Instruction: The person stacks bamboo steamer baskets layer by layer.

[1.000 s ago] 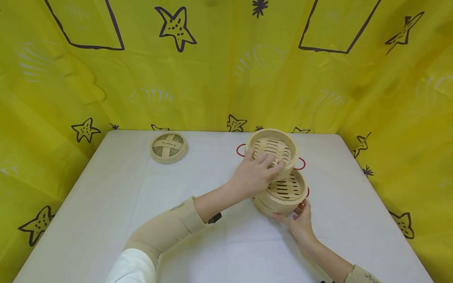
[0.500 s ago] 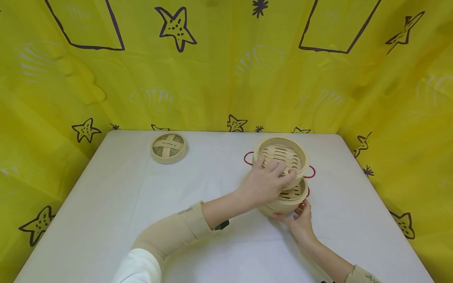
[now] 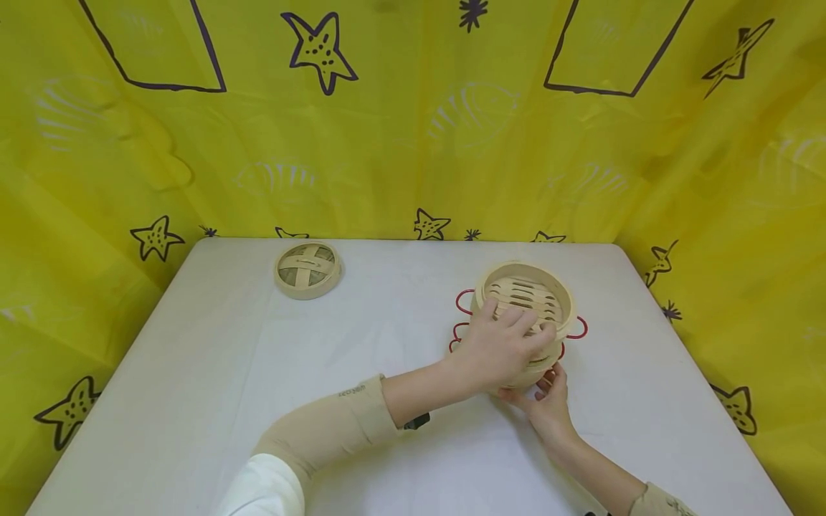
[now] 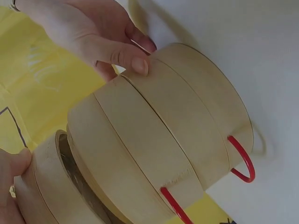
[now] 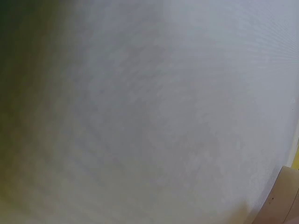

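Observation:
My left hand [image 3: 497,351] grips the near rim of a round bamboo steamer basket [image 3: 521,292] with a slatted floor and red side handles, fingers over the rim. That basket sits over a stack of two similar bamboo steamer baskets [image 4: 154,116], largely covering it in the head view. A dark gap shows between the upper basket [image 4: 51,182] and the stack in the left wrist view; whether they touch I cannot tell. My right hand [image 3: 548,408] holds the stack's lower near side, its thumb pressed on the wall. Mostly white cloth fills the right wrist view.
A domed bamboo steamer lid [image 3: 306,271] with crossed strips lies at the back left of the white-covered table [image 3: 387,301]. Yellow curtains [image 3: 387,143] with starfish drawings stand behind and along both sides.
My left hand has carried the upper steamer basket rightward and nearer to me, so it covers more of the stack. The right hand stays in place, and the lid has not moved.

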A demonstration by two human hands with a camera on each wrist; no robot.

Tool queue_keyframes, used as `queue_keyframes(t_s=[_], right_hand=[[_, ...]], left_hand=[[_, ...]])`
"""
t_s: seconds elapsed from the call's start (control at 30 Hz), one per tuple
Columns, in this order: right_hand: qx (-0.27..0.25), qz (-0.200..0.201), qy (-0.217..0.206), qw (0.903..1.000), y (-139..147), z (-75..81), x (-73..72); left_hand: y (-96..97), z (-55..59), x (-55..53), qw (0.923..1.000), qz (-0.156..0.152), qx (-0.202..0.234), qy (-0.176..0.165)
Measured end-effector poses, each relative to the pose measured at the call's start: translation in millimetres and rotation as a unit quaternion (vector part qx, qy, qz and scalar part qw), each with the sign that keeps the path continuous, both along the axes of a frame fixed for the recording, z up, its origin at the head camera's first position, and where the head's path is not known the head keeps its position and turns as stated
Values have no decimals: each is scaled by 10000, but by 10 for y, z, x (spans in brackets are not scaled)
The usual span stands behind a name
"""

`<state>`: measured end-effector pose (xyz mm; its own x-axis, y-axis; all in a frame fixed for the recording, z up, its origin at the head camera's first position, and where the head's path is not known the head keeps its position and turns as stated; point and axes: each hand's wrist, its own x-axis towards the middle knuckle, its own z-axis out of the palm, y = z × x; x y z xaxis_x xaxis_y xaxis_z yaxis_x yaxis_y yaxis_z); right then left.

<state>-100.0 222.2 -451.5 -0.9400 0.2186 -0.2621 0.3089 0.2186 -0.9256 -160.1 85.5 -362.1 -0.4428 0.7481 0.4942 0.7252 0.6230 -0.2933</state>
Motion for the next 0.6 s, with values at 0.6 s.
queue_keyframes(t_s=[0.6], right_hand=[[165,3,30,9999,4,-1,5]], left_hand=[[80,-125,39,9950,-184,527,827]])
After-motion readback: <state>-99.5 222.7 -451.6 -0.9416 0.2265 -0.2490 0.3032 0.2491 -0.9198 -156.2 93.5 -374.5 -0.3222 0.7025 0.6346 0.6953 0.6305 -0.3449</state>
